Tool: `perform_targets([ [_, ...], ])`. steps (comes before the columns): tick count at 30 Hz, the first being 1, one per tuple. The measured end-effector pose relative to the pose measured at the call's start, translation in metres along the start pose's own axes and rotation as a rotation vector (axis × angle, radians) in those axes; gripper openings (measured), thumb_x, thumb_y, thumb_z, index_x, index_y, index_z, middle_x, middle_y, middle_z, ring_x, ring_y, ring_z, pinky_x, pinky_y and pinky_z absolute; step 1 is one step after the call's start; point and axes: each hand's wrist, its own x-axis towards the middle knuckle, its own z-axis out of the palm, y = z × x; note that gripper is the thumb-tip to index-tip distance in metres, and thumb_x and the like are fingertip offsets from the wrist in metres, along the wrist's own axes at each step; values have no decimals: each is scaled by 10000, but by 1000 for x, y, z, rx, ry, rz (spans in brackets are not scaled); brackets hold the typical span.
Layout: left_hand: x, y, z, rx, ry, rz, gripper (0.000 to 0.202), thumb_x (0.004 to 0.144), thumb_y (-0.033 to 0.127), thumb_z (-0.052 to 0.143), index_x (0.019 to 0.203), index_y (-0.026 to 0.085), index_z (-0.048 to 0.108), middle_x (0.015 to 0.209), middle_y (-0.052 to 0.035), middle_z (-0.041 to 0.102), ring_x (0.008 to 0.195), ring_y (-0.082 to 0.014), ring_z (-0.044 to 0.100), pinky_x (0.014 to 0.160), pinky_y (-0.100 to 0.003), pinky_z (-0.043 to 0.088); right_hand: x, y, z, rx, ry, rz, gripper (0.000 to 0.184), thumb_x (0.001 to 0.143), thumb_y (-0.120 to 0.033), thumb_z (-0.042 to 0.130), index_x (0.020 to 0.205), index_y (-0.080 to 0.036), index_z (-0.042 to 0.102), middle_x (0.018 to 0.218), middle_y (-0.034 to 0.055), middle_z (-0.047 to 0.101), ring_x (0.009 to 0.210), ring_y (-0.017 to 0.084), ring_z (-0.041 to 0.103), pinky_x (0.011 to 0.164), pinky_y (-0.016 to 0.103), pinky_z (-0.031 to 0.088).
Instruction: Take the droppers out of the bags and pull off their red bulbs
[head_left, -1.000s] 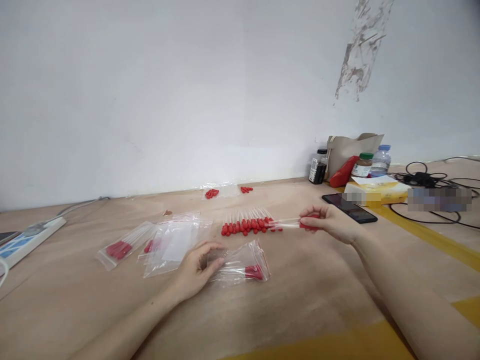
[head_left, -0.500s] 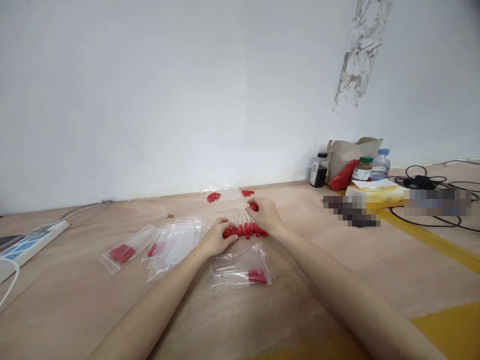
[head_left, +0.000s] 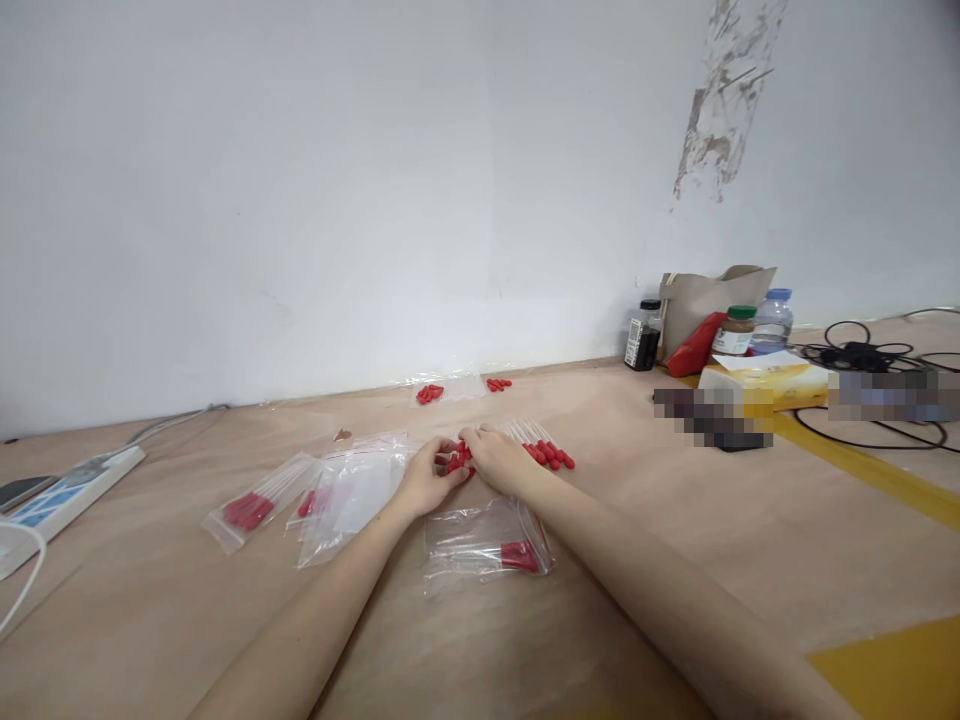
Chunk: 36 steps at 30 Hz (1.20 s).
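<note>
My left hand (head_left: 431,475) is curled around several red-tipped sticks (head_left: 459,458), thumb below and fingers above their bulb-like red ends. Pressed close beside it, my right hand (head_left: 491,458) has its fingers bent down over the same cluster; whatever they pinch is hidden. To the right of that hand, more thin whitish sticks with red ends (head_left: 551,455) lie fanned out on the brown surface. A clear zip bag (head_left: 484,540) with red-tipped sticks inside lies just in front of my hands.
Left of my hands are a stack of clear bags (head_left: 352,490) and a filled bag (head_left: 251,505). Small red pieces (head_left: 430,394) lie near the wall. A power strip (head_left: 75,500) is at far left; a dark bottle (head_left: 643,335), tissue pack (head_left: 765,385) and cables (head_left: 859,355) are at right.
My right hand has moved left and down to meet my left hand. Part of the row of red-tipped sticks now shows to the right of it. The view has shifted slightly.
</note>
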Motion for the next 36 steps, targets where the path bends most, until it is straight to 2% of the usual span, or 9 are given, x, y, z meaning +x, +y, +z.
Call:
perform_targets([
  [6,-1,3,0,-30,-13,1,430,611,356,674,969,160,537,900,-47,600,718,-151,579,667,-305,473,-2,9,-2,136,-2,40,201,767,-148,529,967,-130,546,971,84,560,955,176,490,803,261,384],
  [10,-2,5,-1,92,13,-2,346,597,344,678,872,155,586,794,-22,585,618,-132,541,613,-291,457,-5,17,-10,214,-4,142,451,641,-278,680,1037,-123,529,990,85,550,832,160,536,726,264,418],
  [12,-2,5,-2,105,10,3,331,589,320,684,864,161,592,775,-13,574,619,-133,537,619,-292,458,-11,21,-18,275,4,172,502,578,-297,720,1020,-135,545,984,77,555,785,151,541,693,263,423],
  [16,-2,3,-4,115,-12,26,402,555,298,714,917,174,592,838,-24,567,710,-162,561,688,-321,464,-42,27,-37,385,84,167,317,604,-256,692,886,-150,593,850,44,583,756,150,534,680,261,411],
  [20,-2,4,-6,223,0,106,596,502,403,751,1039,219,568,1038,-59,523,941,-231,524,812,-368,433,-85,31,-42,449,139,199,112,709,-221,580,803,-163,596,787,32,598,722,138,534,659,254,405],
  [24,-2,13,-3,312,-51,189,521,649,488,634,1106,255,546,1114,-58,479,1080,-239,446,947,-392,342,-116,33,-38,437,144,235,86,728,-228,549,758,-173,607,742,21,603,660,120,516,612,235,391],
  [31,0,13,-2,394,-147,223,363,780,441,500,1102,294,579,1143,-60,454,1109,-240,427,971,-410,319,-124,33,-34,447,129,292,94,724,-236,550,719,-177,623,698,13,592,610,108,495,578,226,383],
  [36,-1,7,-9,391,-144,218,405,752,436,531,1118,265,566,1180,-70,451,1118,-245,433,979,-406,321,-123,30,-33,474,133,253,94,721,-221,546,735,-179,629,705,17,598,617,112,506,577,227,395],
])
